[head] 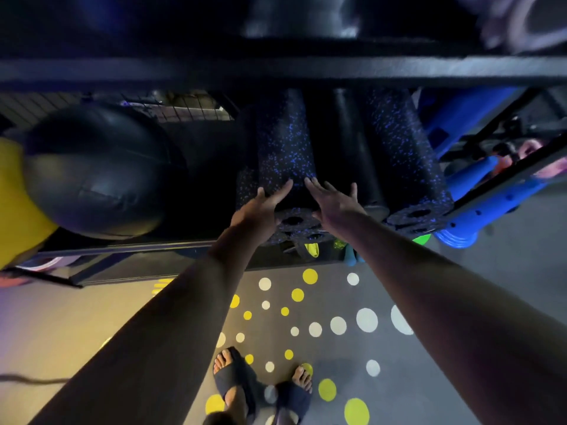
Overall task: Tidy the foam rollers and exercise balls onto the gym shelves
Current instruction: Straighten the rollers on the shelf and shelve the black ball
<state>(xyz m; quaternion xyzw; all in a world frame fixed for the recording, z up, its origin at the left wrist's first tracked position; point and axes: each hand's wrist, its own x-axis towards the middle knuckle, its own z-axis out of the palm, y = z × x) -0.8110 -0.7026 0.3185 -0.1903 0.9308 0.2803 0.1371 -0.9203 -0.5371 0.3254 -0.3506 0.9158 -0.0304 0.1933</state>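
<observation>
A black foam roller with blue speckles [283, 148] lies lengthwise on the middle shelf, on top of other rollers. My left hand [260, 210] rests on its near end from the left, fingers straight. From the right, my right hand [334, 200] lies flat on the same roller's end, fingers spread. A plain black roller [356, 148] and a second speckled roller [405, 154] lie beside it on the right. A large black exercise ball [95, 170] sits on the same shelf at the left, with a yellow ball [15, 204] beside it at the frame edge.
A dark shelf rail [276, 69] crosses above the rollers, with more dark gear on the upper shelf. Blue rollers [478, 176] fill the rack at the right. The lower shelf edge [122, 246] runs below the ball. My sandalled feet [264, 384] stand on a grey floor with yellow and white dots.
</observation>
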